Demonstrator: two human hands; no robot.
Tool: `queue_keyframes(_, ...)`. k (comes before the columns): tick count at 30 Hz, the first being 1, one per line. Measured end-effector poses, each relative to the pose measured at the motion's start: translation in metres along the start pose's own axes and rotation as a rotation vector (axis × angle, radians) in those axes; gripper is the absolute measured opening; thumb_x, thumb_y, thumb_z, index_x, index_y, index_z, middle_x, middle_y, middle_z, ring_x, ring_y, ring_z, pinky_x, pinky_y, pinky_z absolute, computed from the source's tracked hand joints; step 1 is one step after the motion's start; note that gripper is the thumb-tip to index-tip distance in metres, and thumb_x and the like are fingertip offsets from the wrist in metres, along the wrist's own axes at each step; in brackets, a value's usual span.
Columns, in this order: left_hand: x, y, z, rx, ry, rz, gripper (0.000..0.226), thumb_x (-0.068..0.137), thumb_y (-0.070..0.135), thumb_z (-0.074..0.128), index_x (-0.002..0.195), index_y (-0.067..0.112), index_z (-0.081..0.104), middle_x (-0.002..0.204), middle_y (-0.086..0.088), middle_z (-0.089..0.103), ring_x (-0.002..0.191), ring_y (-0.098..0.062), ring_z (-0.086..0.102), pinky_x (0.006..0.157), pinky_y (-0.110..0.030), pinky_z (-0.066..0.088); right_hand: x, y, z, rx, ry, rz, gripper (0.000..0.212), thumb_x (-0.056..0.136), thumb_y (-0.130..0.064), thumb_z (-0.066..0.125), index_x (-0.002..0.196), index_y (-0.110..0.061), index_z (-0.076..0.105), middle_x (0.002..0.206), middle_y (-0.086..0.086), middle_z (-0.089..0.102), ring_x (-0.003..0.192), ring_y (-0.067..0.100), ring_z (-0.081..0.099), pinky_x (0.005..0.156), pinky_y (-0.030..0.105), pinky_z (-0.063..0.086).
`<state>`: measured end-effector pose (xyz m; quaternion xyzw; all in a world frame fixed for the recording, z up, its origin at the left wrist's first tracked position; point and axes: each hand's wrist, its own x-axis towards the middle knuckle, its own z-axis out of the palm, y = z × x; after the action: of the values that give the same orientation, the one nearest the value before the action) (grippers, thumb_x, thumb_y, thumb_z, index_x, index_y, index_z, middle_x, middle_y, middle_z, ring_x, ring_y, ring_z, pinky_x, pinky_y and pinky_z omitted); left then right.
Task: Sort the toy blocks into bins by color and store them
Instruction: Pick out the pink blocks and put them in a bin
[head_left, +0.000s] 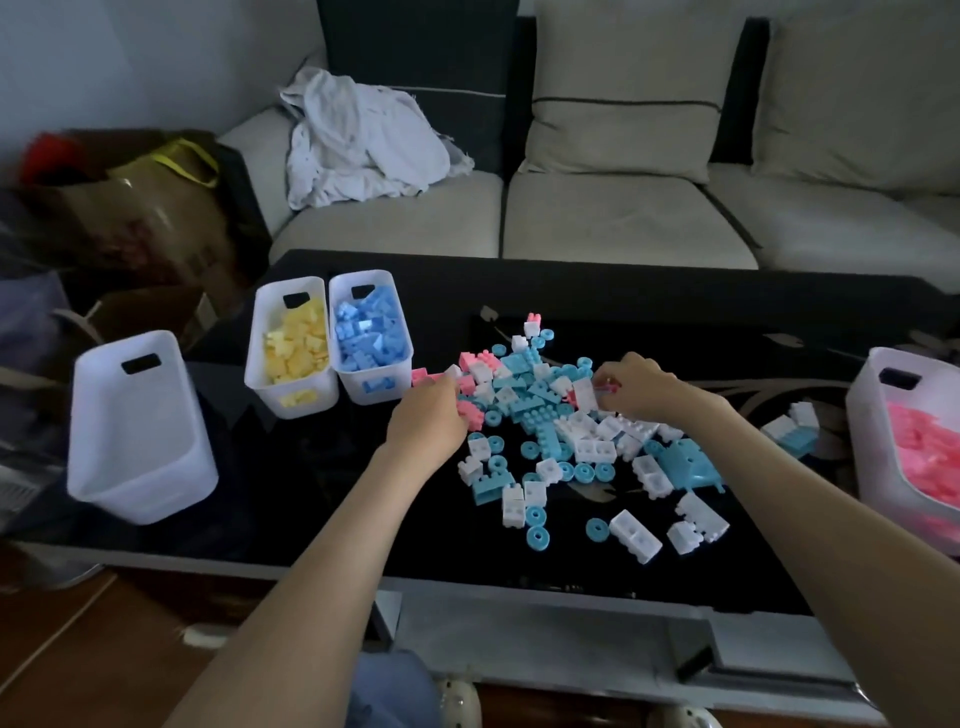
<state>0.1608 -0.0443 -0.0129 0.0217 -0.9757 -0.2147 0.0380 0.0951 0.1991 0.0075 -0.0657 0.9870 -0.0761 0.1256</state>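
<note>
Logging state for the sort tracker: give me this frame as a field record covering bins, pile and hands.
surface: black table
empty bin: far left, nothing inside
yellow bin: yellow blocks, touching the blue bin
blue bin: blue blocks
pink bin: far right, pink blocks
pile: loose teal, white and pink blocks, mid-table
left hand: fingers curled on pink blocks at the pile's left edge
right hand: appears to pinch a small pink piece
</note>
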Motion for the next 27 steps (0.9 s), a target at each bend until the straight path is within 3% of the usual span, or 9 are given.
queue_keyframes(3,0.002,0.003,0.002,0.071,-0.057,0.0,0.052,0.092,0.024,0.052,0.141,0.016,0.037,0.138,-0.004,0.046,0.125,-0.025,0.043,0.098,-0.044,0.042,-0.003,-0.001,0.0,0.064,0.039,-0.016,0.029,0.087,-0.029,0.055,0.115,-0.024,0.051,0.116,0.003,0.046,0.102,0.025,0.049,0.093,0.042,0.039)
queue_keyframes(6,0.003,0.009,0.003,0.206,-0.089,-0.04,0.052,0.091,0.029,0.049,0.14,0.019,0.036,0.141,-0.006,0.04,0.132,-0.03,0.031,0.104,-0.047,0.032,-0.005,-0.001,0.0,0.103,0.067,-0.033,0.023,0.085,-0.023,0.057,0.106,-0.022,0.05,0.098,-0.003,0.054,0.086,0.017,0.051,0.086,0.037,0.036)
queue_keyframes(10,0.004,0.014,0.003,0.178,-0.076,-0.009,0.034,0.092,0.026,0.047,0.125,0.019,0.046,0.128,-0.007,0.049,0.124,-0.03,0.039,0.1,-0.048,0.035,-0.008,0.002,0.0,0.149,0.147,-0.098,0.033,0.082,-0.023,0.066,0.106,-0.02,0.044,0.096,-0.002,0.049,0.078,0.014,0.048,0.077,0.033,0.037)
queue_keyframes(13,0.004,0.015,0.003,0.105,-0.08,0.048,0.022,0.094,0.025,0.049,0.115,0.017,0.049,0.114,-0.005,0.053,0.102,-0.024,0.053,0.091,-0.044,0.045,-0.012,0.004,0.0,0.222,0.195,-0.158,0.042,0.08,-0.018,0.069,0.114,-0.02,0.045,0.105,-0.002,0.044,0.084,0.015,0.051,0.074,0.028,0.045)
queue_keyframes(18,0.005,0.015,0.001,0.046,-0.103,0.063,0.019,0.093,0.022,0.053,0.111,0.016,0.052,0.108,-0.005,0.05,0.089,-0.019,0.052,0.079,-0.034,0.046,-0.015,0.004,0.0,0.214,0.222,-0.238,0.029,0.082,-0.014,0.067,0.107,-0.02,0.054,0.102,-0.003,0.043,0.074,0.007,0.045,0.061,0.015,0.036)
queue_keyframes(22,0.006,0.015,0.001,0.047,-0.103,0.055,0.024,0.092,0.021,0.056,0.115,0.015,0.054,0.102,-0.001,0.043,0.087,-0.018,0.048,0.078,-0.032,0.044,-0.021,0.002,-0.002,0.209,0.199,-0.294,0.032,0.082,-0.006,0.065,0.109,-0.019,0.057,0.104,-0.005,0.045,0.082,0.007,0.047,0.066,0.015,0.035)
queue_keyframes(27,0.007,0.016,-0.001,0.083,-0.114,0.048,0.024,0.093,0.02,0.056,0.115,0.012,0.054,0.109,-0.008,0.053,0.091,-0.022,0.053,0.081,-0.036,0.047,-0.024,-0.002,-0.001,0.173,0.248,-0.351,0.027,0.087,-0.006,0.06,0.111,-0.016,0.059,0.107,-0.003,0.05,0.096,0.012,0.048,0.083,0.022,0.039)
